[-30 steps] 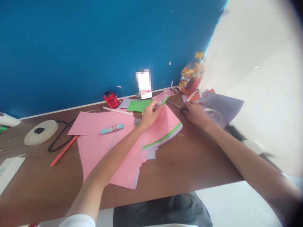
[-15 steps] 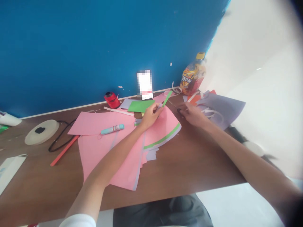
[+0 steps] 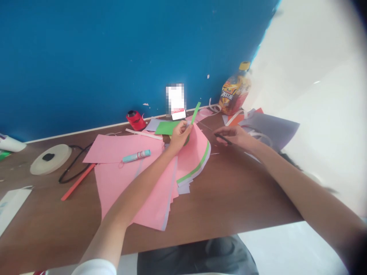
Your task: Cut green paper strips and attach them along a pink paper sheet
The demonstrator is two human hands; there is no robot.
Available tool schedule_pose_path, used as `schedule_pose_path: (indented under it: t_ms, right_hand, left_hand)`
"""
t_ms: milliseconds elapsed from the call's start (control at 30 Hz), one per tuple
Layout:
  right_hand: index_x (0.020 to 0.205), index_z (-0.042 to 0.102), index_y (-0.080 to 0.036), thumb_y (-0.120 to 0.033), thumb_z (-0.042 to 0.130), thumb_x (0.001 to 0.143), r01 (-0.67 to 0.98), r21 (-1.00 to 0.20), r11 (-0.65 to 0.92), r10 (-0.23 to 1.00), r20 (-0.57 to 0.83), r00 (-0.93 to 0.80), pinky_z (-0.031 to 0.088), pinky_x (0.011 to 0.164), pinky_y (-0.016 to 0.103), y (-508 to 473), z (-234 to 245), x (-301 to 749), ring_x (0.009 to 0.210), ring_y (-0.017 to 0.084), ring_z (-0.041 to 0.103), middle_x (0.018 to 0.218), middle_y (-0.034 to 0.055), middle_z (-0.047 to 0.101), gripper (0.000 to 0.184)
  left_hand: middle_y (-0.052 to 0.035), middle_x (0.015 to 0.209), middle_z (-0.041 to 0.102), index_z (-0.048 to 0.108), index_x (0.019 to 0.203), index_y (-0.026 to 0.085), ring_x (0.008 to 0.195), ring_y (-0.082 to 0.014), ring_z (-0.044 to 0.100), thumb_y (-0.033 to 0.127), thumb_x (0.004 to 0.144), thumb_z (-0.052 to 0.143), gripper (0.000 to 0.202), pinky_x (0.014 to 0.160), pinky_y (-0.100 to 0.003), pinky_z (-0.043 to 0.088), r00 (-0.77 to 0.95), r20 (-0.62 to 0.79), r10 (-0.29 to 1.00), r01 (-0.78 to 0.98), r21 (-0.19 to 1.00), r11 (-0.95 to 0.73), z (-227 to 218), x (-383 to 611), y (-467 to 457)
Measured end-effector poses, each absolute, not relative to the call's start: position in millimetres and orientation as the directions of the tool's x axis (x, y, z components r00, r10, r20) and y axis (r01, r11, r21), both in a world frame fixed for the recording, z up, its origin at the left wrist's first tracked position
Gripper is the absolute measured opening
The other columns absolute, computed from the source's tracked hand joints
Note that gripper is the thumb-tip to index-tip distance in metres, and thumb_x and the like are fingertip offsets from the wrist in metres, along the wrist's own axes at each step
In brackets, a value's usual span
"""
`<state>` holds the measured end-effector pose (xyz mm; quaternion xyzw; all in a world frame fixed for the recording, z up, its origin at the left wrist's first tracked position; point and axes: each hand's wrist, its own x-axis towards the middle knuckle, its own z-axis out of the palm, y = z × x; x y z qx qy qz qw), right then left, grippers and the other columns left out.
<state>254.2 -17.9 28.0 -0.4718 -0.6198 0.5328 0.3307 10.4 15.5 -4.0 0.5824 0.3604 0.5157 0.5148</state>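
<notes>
My left hand pinches the upper edge of a curved pink paper piece. That piece carries a green band and a pale lilac edge along its curved side. From my left fingertips a narrow green paper strip sticks up. To the right, my right hand is closed around a slim black-handled tool. A thin light line runs from it toward the pink piece; its exact kind is too blurred to tell. Under my left forearm lie large pink paper sheets, with a light blue glue stick on top.
A green paper, a red spool-like object and a bright phone-like screen sit by the blue wall. A drink bottle and purple paper stand at right. At left are a round pale lid and a red strip.
My left hand has drawn slightly left, and the pink piece has tilted and curled with its edge shifted left. My right hand has moved slightly right, showing more of the black tool.
</notes>
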Motion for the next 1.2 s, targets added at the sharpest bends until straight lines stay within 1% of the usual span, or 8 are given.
schedule_pose_path:
  t_ms: [133, 267, 467, 600, 767, 967, 1100, 1200]
  right_hand:
    - [0.099, 0.07, -0.018, -0.046, 0.08, 0.066, 0.199, -0.98, 0.0, 0.936, -0.07, -0.345, 0.044, 0.055, 0.028, -19, 25, 253, 0.061, 0.014, 0.058, 0.078, 0.0054, 0.071, 0.044]
    - [0.101, 0.071, -0.02, -0.046, 0.082, 0.064, 0.202, -0.979, 0.023, 0.95, -0.042, -0.31, 0.05, 0.063, 0.031, -18, 21, 250, 0.072, 0.019, 0.065, 0.083, 0.0056, 0.073, 0.046]
    - [0.101, 0.072, -0.021, -0.045, 0.081, 0.065, 0.219, -0.976, 0.023, 0.946, -0.05, -0.32, 0.054, 0.072, 0.034, -17, 20, 249, 0.082, 0.022, 0.069, 0.087, 0.0062, 0.074, 0.044]
    - [0.103, 0.073, -0.021, -0.045, 0.081, 0.065, 0.234, -0.972, 0.031, 0.946, -0.047, -0.32, 0.055, 0.075, 0.036, -17, 19, 252, 0.084, 0.024, 0.07, 0.088, 0.0063, 0.075, 0.045]
    - [0.105, 0.073, -0.022, -0.043, 0.081, 0.067, 0.238, -0.971, 0.041, 0.947, -0.039, -0.319, 0.057, 0.079, 0.037, -16, 15, 254, 0.086, 0.024, 0.07, 0.09, 0.0058, 0.075, 0.044]
    - [0.1, 0.075, -0.023, -0.041, 0.08, 0.068, 0.241, -0.969, 0.053, 0.952, -0.024, -0.306, 0.057, 0.082, 0.039, -15, 15, 256, 0.085, 0.024, 0.071, 0.088, 0.0049, 0.075, 0.038]
    - [0.103, 0.074, -0.022, -0.044, 0.076, 0.07, 0.292, -0.951, 0.098, 0.956, 0.009, -0.293, 0.057, 0.076, 0.038, -14, 14, 257, 0.082, 0.024, 0.071, 0.089, 0.0059, 0.075, 0.039]
    - [0.108, 0.071, -0.021, -0.044, 0.07, 0.076, 0.43, -0.88, 0.204, 0.973, 0.132, -0.192, 0.055, 0.074, 0.037, -9, 10, 259, 0.081, 0.024, 0.069, 0.09, 0.0073, 0.074, 0.039]
  left_hand:
    - [0.0055, 0.06, 0.041, 0.055, 0.086, 0.019, 0.048, -0.0046, 0.027, 0.054, 0.083, 0.063, 0.036, 0.046, -0.022, 0.017, 0.233, 0.244, 0.941, -0.108, 0.968, -0.224, -6, 12, 15]
    - [0.0054, 0.061, 0.04, 0.055, 0.084, 0.018, 0.05, -0.0041, 0.029, 0.052, 0.083, 0.063, 0.035, 0.047, -0.021, 0.02, 0.249, 0.271, 0.93, -0.071, 0.963, -0.261, -10, 14, 15]
    - [0.0044, 0.063, 0.046, 0.055, 0.086, 0.018, 0.054, -0.0052, 0.037, 0.052, 0.084, 0.062, 0.035, 0.051, -0.02, 0.028, 0.272, 0.27, 0.924, -0.04, 0.962, -0.269, -11, 17, 14]
    - [0.0032, 0.066, 0.05, 0.057, 0.089, 0.018, 0.058, -0.0066, 0.043, 0.051, 0.084, 0.062, 0.034, 0.054, -0.02, 0.033, 0.273, 0.268, 0.924, -0.028, 0.962, -0.271, -11, 17, 15]
    - [0.0025, 0.068, 0.052, 0.056, 0.088, 0.018, 0.061, -0.0074, 0.046, 0.05, 0.085, 0.061, 0.033, 0.057, -0.02, 0.035, 0.269, 0.278, 0.922, -0.027, 0.959, -0.282, -12, 18, 15]
    - [0.0019, 0.07, 0.054, 0.056, 0.086, 0.018, 0.065, -0.008, 0.049, 0.051, 0.085, 0.061, 0.033, 0.06, -0.02, 0.036, 0.286, 0.283, 0.916, -0.013, 0.957, -0.291, -10, 17, 14]
    - [0.0015, 0.072, 0.056, 0.056, 0.089, 0.018, 0.066, -0.0082, 0.05, 0.053, 0.085, 0.059, 0.035, 0.06, -0.02, 0.037, 0.284, 0.273, 0.919, 0.009, 0.958, -0.287, -11, 17, 14]
    - [-0.0005, 0.078, 0.06, 0.057, 0.096, 0.018, 0.07, -0.0098, 0.052, 0.052, 0.087, 0.058, 0.035, 0.064, -0.021, 0.039, 0.319, 0.244, 0.916, 0.058, 0.959, -0.276, -10, 16, 14]
